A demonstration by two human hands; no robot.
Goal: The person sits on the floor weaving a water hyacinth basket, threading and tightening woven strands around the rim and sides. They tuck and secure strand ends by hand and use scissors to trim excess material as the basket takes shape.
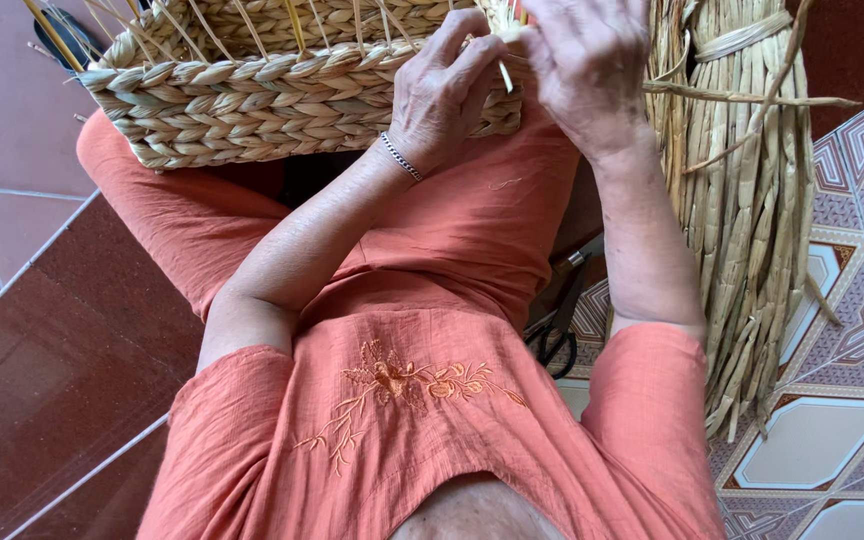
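A woven straw basket rests on my lap, its braided wall facing me and thin upright stakes rising from the rim. My left hand, with a bracelet on the wrist, presses against the basket's right corner, fingers curled over the rim and pinching a straw strand. My right hand is just beside it at the same corner, fingers closed on a straw strand that runs off to the right. Both hands touch the basket edge.
A tied bundle of dried straw lies by my right thigh on patterned floor tiles. Black-handled scissors lie on the floor between my leg and the bundle. Red-brown tiles spread to the left.
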